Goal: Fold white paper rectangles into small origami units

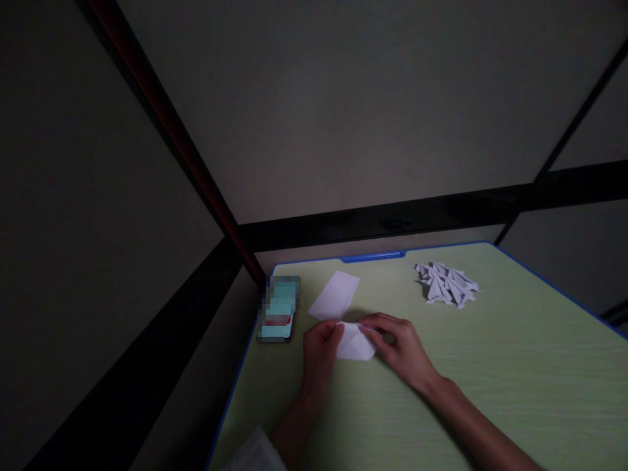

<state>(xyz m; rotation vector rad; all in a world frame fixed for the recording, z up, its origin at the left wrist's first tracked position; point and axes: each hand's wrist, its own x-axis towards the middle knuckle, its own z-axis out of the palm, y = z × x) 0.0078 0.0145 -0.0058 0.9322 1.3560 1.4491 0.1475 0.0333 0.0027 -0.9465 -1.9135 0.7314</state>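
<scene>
A small white sheet of paper [355, 343] with crease lines is held between my two hands, just above the table. My left hand [320, 347] pinches its left upper corner between thumb and fingers. On the other side, my right hand [396, 343] grips the right upper edge, thumb below and fingers over the top. Beyond the hands, a flat white paper sheet [336, 294] lies on the table. Off to the right sits a pile of folded white paper pieces [445, 284] with pointed ends.
The pale green table [510, 366] has a blue edge, with a blue pen tray [373, 257] at its far side. A phone [279, 307] with a lit, partly blurred screen lies at the left edge. Dark-banded wall panels [373, 118] stand behind and to the left.
</scene>
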